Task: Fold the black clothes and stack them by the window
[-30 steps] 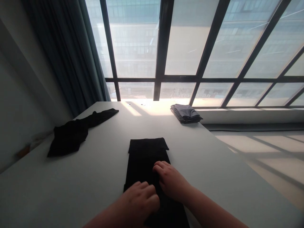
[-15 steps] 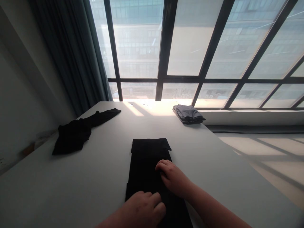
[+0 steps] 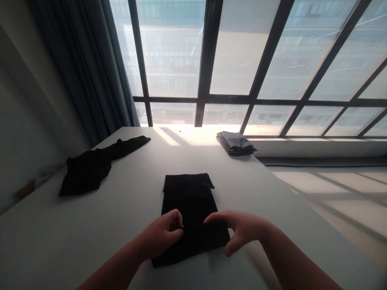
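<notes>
- Head view, position: one black cloth [image 3: 189, 201] is found flat on the table [image 3: 99, 237], between its left and right edges and well apart from the far edge.
- Left hand [image 3: 165, 237]: fingers are curled, and thumb and fingertips appear clamped on the black cloth, at the edge of its turned-over near part.
- Right hand [image 3: 243, 229]: thumb and fingers are held apart; the fingertips are laid over the cloth's right side, the thumb just beside it.
- Progress: the near part is judged folded over, not yet released. A wider band is noted at the far end; whether it is folded cannot be told.
- Outstanding: one loose black garment [image 3: 86, 171] is seen unfolded along the table's left edge.
- Completed: one stack of folded clothes [image 3: 237, 143], grey above striped, is noted by the far right corner; its pieces cannot be counted.
- Count: two hands, one table, one curtain [image 3: 87, 60].
</notes>
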`<state>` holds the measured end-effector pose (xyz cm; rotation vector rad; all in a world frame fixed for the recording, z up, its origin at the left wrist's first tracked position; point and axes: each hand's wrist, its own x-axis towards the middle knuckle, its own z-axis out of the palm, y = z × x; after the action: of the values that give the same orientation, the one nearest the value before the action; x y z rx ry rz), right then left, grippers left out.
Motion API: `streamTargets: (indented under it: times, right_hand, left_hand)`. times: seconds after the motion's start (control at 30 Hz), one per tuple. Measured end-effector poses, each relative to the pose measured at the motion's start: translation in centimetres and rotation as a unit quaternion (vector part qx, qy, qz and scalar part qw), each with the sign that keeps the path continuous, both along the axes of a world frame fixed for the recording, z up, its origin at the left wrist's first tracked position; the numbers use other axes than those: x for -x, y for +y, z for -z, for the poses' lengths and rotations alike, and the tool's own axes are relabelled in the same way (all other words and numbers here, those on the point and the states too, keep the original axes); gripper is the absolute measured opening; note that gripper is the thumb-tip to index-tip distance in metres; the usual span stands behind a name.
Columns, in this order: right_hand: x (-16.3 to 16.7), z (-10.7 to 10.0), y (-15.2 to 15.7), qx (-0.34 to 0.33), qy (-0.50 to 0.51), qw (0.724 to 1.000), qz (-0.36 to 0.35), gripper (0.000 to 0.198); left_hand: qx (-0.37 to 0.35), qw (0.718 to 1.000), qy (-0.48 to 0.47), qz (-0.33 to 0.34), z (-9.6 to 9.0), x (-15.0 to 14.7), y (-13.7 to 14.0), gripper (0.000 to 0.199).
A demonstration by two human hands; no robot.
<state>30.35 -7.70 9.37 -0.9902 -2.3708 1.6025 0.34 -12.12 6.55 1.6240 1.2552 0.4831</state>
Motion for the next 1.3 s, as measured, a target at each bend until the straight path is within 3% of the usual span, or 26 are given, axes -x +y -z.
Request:
streamTargets:
  times: [0.13,0.2,0.33,0.4,0.47,0.53,0.6,0.67,0.77,0.93,1.0,1.1,1.2,1.3]
  right_hand:
    - [0.4,1.0,0.1,-0.04,-0.008,0.999,0.024,0.016]
    - [0.5,1.9,0.5,-0.041,0.025,0.996,0.069,0.02]
    - [0.7,3.9,1.5,0.009,0.145,0.972,0.186,0.045]
    - [1.1,4.8,1.8,0.032,0.194,0.951,0.241,0.056]
    - [1.6,5.3,2.0,0.03,0.217,0.933,0.284,0.065]
    - [2.2,5.5,2.0,0.005,0.227,0.923,0.312,0.07]
    - [2.5,5.4,1.9,-0.035,0.229,0.917,0.325,0.072]
    - [2.7,5.0,1.8,-0.083,0.223,0.912,0.333,0.069]
    - [2.4,4.5,1.5,-0.121,0.211,0.909,0.338,0.063]
    - [1.5,3.9,0.7,-0.015,0.206,0.95,0.235,0.051]
    - [1.4,3.9,0.7,-0.004,0.223,0.946,0.236,0.049]
    - [1.6,4.3,1.7,-0.061,0.251,0.915,0.309,0.048]
    - [2.0,5.2,3.2,-0.143,0.204,0.889,0.385,0.043]
    - [2.2,6.2,4.5,-0.228,0.067,0.879,0.414,0.034]
  left_hand:
    - [0.052,0.991,-0.125,-0.002,0.6,2.1,1.8,0.033]
    - [0.057,0.986,-0.151,0.044,0.5,3.9,2.3,0.049]
    - [0.088,0.965,-0.171,0.18,-0.3,7.6,2.9,0.098]
    - [0.082,0.958,-0.173,0.212,-0.5,8.2,3.0,0.106]
    - [0.05,0.972,-0.162,0.161,-0.1,7.7,3.2,0.093]
    - [0.003,0.987,-0.152,0.055,0.7,6.6,3.4,0.078]
    - [-0.042,0.987,-0.154,-0.031,1.7,5.6,3.7,0.071]
    - [-0.074,0.98,-0.172,-0.068,2.4,4.9,3.8,0.069]
    - [-0.067,0.977,-0.19,-0.067,2.3,5.1,3.5,0.067]
    - [0.055,0.984,-0.166,0.039,1.4,6.1,2.5,0.067]
    - [0.0,0.983,-0.186,0.007,1.5,5.9,2.6,0.059]
    - [-0.147,0.965,-0.191,-0.098,2.4,4.8,4.0,0.049]
    - [-0.247,0.954,-0.054,-0.161,3.7,3.6,6.3,0.042]
    - [-0.309,0.932,0.088,-0.168,4.9,2.8,8.5,0.027]
